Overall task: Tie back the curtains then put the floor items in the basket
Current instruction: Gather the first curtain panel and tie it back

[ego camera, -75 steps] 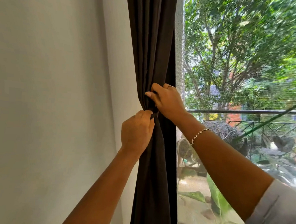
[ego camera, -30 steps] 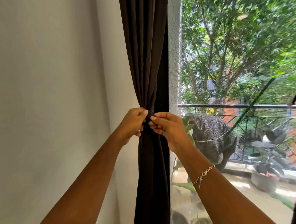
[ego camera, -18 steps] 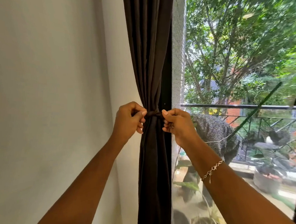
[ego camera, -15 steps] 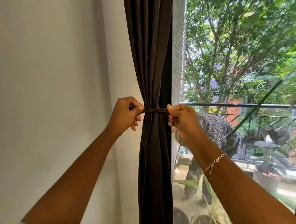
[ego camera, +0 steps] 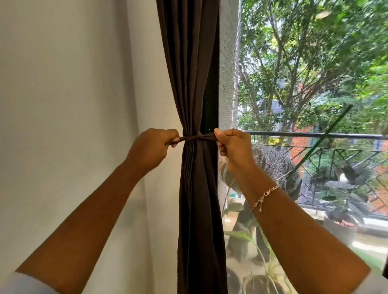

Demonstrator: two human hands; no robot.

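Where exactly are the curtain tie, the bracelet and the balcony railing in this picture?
curtain tie (ego camera: 206, 136), head view: taut strip just right of its knot.
bracelet (ego camera: 267, 194), head view: chain links near the clasp.
balcony railing (ego camera: 357, 136), head view: its top bar.

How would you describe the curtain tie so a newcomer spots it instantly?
Find the big window; at its left edge hangs a dark brown curtain. Where it narrows, a thin band of the same colour, the tie, cinches it, stretched taut between the left hand and right hand. It alone runs horizontally across the vertical folds.
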